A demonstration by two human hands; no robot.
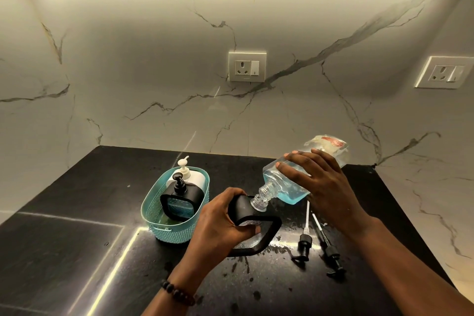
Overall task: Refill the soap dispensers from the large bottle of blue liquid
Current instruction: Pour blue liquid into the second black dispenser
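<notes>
My right hand (320, 187) grips the large clear bottle (287, 187), tipped neck-down to the left, with blue liquid pooled in its lower side. The bottle's threaded mouth (259, 202) rests at the top of a black-framed soap dispenser (256, 231), which my left hand (220, 223) holds tilted on the black counter. Two black pump heads with long tubes (305, 238) (331, 251) lie on the counter to the right of the dispenser.
A teal basket (156, 215) to the left holds a black-framed dispenser with a black pump (179, 187) and a white pump bottle (184, 169). Liquid is splashed on the counter (77, 238) near the dispenser. Two wall sockets (247, 67) (446, 73) sit on the marble backsplash.
</notes>
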